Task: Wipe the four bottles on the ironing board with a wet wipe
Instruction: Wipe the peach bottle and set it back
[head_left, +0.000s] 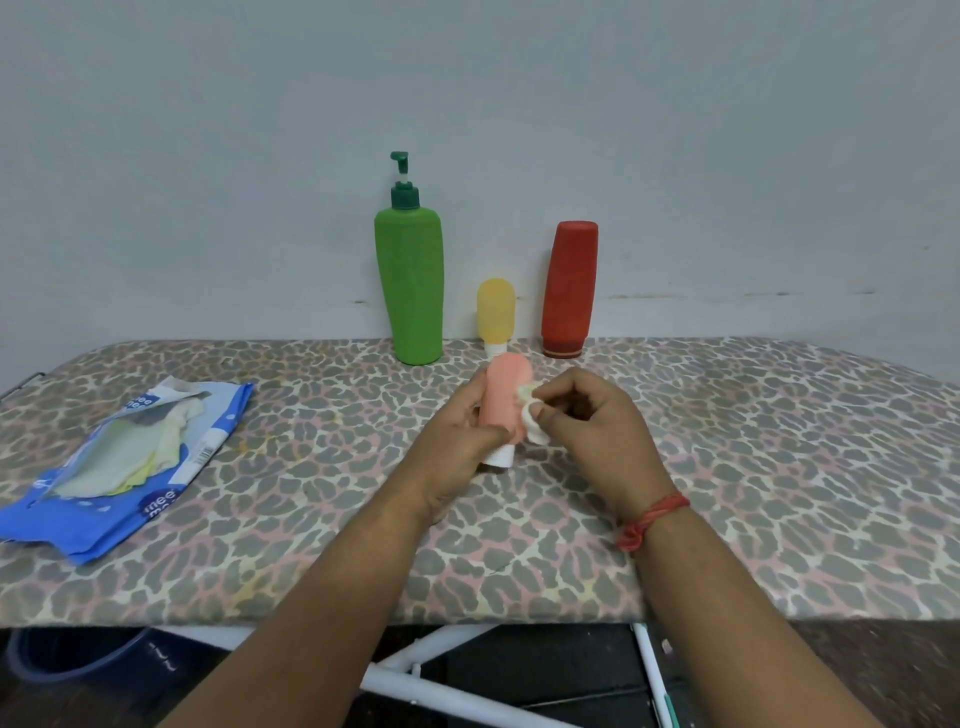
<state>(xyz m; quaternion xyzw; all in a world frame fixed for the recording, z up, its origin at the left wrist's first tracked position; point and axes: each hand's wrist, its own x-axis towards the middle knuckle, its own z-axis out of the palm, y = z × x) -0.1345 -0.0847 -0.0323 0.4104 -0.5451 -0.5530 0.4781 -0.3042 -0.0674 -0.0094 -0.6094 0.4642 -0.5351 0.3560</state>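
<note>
Pink bottle (505, 402), held above the middle of the ironing board (727, 467) with its long axis near vertical, rounded end up and white cap down, leaning slightly to the right. The left hand (457, 447) is clenched around its lower body, thumb across the front near the cap. The right hand (587, 421) pinches a crumpled white wet wipe (532, 415) between thumb and fingers and presses it against the right side of the bottle; a red thread band (652, 522) circles that wrist. Three further bottles stand upright along the far edge of the board, against the wall: one green pump bottle (409, 283) with nozzle up, one small yellow bottle (495, 312) resting cap-down, and one red bottle (570, 288) also cap-down. Total count: four bottles, one wipe in use. One opened blue wipe packet (124, 467) lies flat at the left of the board, well apart from the hands, pale sheets showing at its opening.
</note>
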